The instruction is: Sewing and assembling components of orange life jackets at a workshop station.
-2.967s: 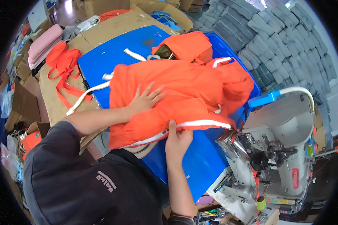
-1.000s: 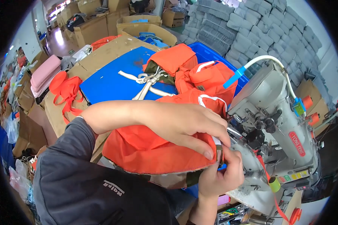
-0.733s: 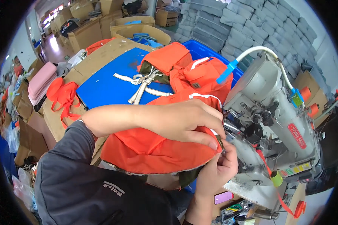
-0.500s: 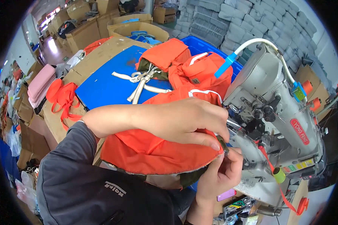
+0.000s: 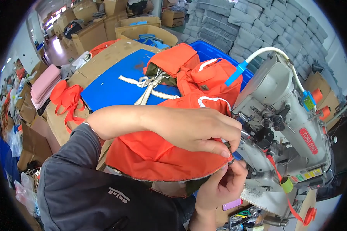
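Note:
A large orange fabric piece [image 5: 162, 158], with a grey and olive inner layer along its curved lower edge, hangs in front of me. My left hand [image 5: 204, 129] reaches across from the left and pinches the right end of that edge between thumb and fingers. Just below it, my right hand [image 5: 223, 186] closes its fingertips on the same corner. The two hands nearly touch, and what lies between the fingertips is mostly hidden. To their right stands a grey sewing machine [image 5: 279, 104]; its needle area is not plain to see.
More orange fabric [image 5: 208, 77] with white trim and white straps [image 5: 148, 88] lies on a blue board [image 5: 115, 77]. Behind it is a blue crate [image 5: 219, 50]. A red tape [image 5: 275, 165] runs down by the machine. Tools [image 5: 245, 215] and a purple phone-like object [image 5: 232, 204] sit lower right.
The whole view has shifted slightly. My right hand has moved a little down and left relative to my left hand, and both still grip the orange fabric's corner.

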Demonstrator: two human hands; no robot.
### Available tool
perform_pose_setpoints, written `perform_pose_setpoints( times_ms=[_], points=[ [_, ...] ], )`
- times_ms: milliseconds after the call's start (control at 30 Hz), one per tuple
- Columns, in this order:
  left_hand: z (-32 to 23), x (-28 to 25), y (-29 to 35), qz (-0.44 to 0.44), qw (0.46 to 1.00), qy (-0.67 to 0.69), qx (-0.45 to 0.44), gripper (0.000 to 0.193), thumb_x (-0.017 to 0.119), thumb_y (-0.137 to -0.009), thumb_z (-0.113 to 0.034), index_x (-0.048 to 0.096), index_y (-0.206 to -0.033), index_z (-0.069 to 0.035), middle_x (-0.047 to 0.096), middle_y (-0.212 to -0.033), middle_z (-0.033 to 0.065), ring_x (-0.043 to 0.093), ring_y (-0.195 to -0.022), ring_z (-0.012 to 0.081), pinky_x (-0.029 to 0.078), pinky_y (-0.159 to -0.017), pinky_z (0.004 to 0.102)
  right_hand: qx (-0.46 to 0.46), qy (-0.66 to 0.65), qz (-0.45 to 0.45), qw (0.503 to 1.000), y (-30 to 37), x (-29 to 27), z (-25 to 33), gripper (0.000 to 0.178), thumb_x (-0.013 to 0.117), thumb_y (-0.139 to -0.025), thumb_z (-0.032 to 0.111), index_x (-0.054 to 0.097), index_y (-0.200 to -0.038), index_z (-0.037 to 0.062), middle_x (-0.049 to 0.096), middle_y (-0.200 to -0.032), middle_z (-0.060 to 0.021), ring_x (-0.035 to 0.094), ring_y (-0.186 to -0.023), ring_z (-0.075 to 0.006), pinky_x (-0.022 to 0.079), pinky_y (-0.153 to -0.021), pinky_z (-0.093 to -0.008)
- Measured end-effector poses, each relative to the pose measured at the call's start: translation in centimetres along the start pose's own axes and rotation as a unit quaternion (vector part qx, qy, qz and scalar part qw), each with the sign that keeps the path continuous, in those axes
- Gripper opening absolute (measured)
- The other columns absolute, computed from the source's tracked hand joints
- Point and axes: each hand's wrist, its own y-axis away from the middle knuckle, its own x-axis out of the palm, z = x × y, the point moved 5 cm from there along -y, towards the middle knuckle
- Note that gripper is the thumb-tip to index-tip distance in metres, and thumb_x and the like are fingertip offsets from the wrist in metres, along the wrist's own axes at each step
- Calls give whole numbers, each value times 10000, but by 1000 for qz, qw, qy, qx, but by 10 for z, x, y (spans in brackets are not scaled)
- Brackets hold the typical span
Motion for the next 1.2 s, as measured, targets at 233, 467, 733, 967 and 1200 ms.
perform_pose_setpoints(
  times_ms=[233, 467, 733, 967, 1200],
  points=[
    [-1, -2, 1, 10, 1000, 10, 7, 112, 614, -905, -133, 562, -943, -41, 541, -913, 88, 571, -837, 270, 447, -708, 363, -5, 3, 1, 1000, -1, 3, 1, 138, 628, -839, -36, 554, -956, -33, 584, -767, -118, 536, -594, -169, 415, -512, -242],
    [1, 0, 0, 5, 1000, 13, 8, 118, 602, -914, -136, 547, -938, -35, 534, -923, 95, 562, -855, 277, 441, -715, 370, -20, 71, -3, 997, -5, -2, 9, 125, 644, -846, 6, 583, -948, -30, 597, -779, -132, 560, -637, -222, 420, -528, -283],
    [1, 1, -3, 2, 1000, 23, 8, 116, 598, -915, -138, 552, -929, -33, 545, -882, 90, 562, -810, 275, 439, -699, 373, -13, 82, 24, 996, -4, -4, 7, 122, 642, -854, 31, 591, -947, -29, 600, -787, -143, 563, -634, -232, 403, -512, -282],
    [6, -1, -2, -42, 999, 7, 9, 112, 611, -906, -124, 558, -921, -27, 565, -858, 85, 579, -791, 269, 454, -683, 366, 40, -27, 26, 999, -10, 3, 10, 104, 598, -924, 59, 548, -917, -32, 509, -787, -22, 452, -635, -67, 334, -524, -204],
    [-26, -59, 42, -178, 975, -126, -44, 155, 685, -864, -150, 608, -802, -30, 611, -747, 66, 589, -691, 214, 469, -628, 329, -68, -13, 61, 996, -39, 55, 44, 123, 697, -839, 19, 613, -924, -11, 600, -735, -72, 584, -559, -109, 461, -487, -236]
  ],
)
